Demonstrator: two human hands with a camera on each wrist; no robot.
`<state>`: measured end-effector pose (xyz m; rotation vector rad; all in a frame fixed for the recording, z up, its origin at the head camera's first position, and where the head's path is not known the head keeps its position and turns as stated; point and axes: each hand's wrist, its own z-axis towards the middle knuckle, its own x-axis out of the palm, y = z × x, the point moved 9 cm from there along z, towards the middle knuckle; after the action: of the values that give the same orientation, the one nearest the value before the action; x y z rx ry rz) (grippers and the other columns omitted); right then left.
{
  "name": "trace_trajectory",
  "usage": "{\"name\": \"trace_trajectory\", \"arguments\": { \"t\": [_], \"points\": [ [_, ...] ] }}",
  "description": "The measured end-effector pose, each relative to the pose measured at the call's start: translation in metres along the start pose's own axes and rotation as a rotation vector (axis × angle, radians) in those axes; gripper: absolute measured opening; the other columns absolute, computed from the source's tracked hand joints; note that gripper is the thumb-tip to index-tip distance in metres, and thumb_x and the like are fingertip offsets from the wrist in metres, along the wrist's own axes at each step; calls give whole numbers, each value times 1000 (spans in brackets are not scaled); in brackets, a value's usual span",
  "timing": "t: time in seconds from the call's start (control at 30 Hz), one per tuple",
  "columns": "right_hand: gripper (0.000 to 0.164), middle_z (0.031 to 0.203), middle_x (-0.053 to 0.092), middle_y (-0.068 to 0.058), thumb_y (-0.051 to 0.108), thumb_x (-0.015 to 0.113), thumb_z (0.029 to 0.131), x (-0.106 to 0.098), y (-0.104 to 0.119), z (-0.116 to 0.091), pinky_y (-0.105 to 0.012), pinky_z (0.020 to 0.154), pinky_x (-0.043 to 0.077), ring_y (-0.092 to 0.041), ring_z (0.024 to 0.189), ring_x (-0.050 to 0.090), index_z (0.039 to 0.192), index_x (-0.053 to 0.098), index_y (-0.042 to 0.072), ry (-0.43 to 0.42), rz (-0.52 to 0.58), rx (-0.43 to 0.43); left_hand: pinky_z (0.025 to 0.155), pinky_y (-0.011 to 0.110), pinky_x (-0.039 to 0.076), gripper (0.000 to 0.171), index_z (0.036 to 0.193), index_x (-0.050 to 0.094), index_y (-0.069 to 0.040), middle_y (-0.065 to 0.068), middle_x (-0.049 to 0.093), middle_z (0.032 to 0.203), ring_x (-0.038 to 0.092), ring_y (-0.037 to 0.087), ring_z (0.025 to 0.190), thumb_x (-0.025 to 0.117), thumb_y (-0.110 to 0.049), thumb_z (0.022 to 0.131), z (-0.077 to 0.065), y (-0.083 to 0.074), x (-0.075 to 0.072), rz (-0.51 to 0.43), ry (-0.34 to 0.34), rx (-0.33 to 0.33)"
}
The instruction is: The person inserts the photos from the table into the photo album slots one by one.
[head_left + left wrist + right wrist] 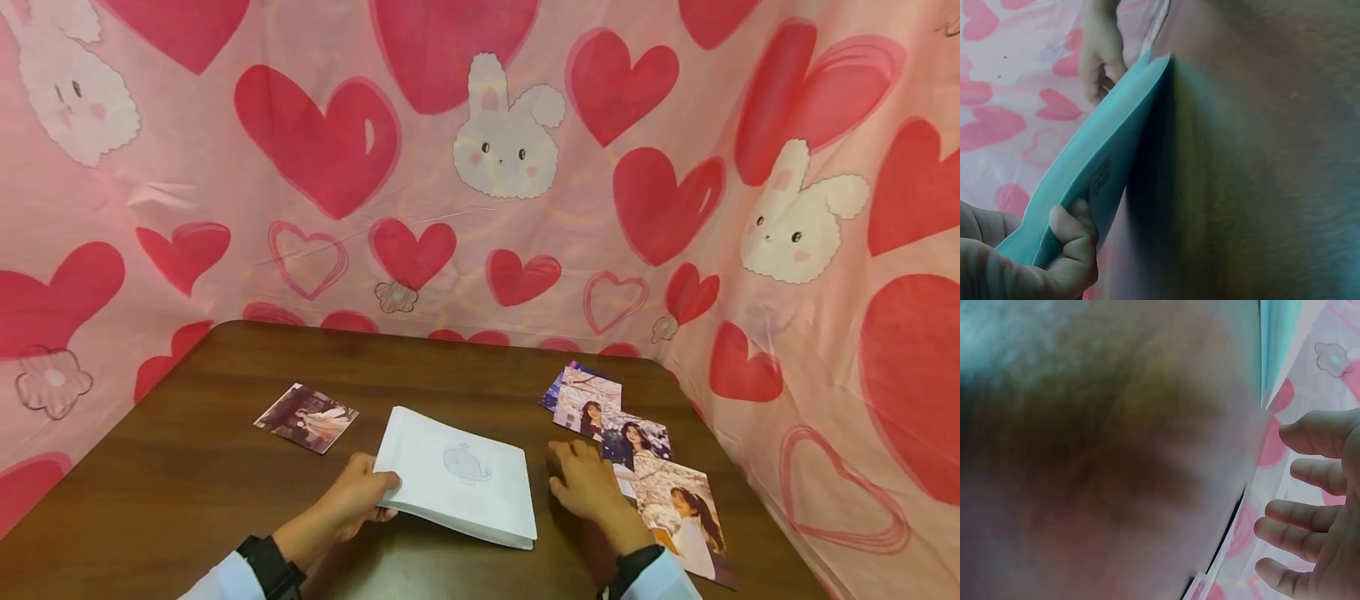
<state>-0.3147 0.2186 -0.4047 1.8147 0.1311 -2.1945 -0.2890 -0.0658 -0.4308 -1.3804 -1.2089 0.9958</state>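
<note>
A white album [457, 479] with a small blue whale drawing on its cover is held tilted just over the table. My left hand [358, 496] grips its left edge, thumb on the cover and fingers beneath. In the left wrist view the album [1094, 153] shows its thick edge and small print on its underside, with the left hand [1054, 250] pinching one corner. My right hand [588, 483] is apart from the album, beside the row of photos [637, 442]. Its fingers [1294, 534] look loosely extended in the right wrist view, with nothing held.
One photo [307, 418] lies alone on the left of the brown wooden table [187, 467]. Several photos overlap along the right side, the nearest photo [678, 521] close to the right wrist. A pink cloth [435, 242] with hearts and rabbits hangs behind and around the table.
</note>
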Motion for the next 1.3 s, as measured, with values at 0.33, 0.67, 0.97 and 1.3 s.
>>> {"name": "trace_trajectory", "arguments": {
  "t": [0.33, 0.67, 0.97, 1.3],
  "points": [
    [48, 105, 54, -17, 20, 72, 76, 2, 4, -2, -60, 76, 40, -40, 99, 51, 119, 58, 5, 61, 13, -1, 45, 33, 50, 32, 86, 39, 10, 23, 26, 103, 55, 29, 62, 64, -4, 71, -19, 17, -8, 160, -66, -100],
    [47, 104, 54, -17, 22, 72, 76, 7, 2, -1, -58, 76, 41, -39, 98, 51, 119, 57, 5, 94, 21, 7, 36, 35, 47, 54, 94, 37, 7, 18, 45, 74, 54, 25, 52, 81, -5, 64, -23, 15, -15, 518, -69, -31],
    [46, 103, 54, -16, 21, 71, 77, 6, 2, -4, -57, 77, 41, -38, 99, 51, 118, 58, 5, 94, 24, 13, 35, 33, 46, 55, 95, 38, 8, 17, 46, 72, 54, 24, 48, 81, -9, 65, -22, 14, -14, 631, -56, -10],
    [57, 120, 52, -25, 26, 70, 81, 9, 5, -17, -60, 82, 40, -44, 107, 50, 130, 51, 3, 179, 190, -64, 55, 46, 47, 63, 102, 50, 8, 16, 55, 83, 58, 31, 68, 82, -32, 65, -26, -9, -8, 1073, -64, 213]
  ]
}}
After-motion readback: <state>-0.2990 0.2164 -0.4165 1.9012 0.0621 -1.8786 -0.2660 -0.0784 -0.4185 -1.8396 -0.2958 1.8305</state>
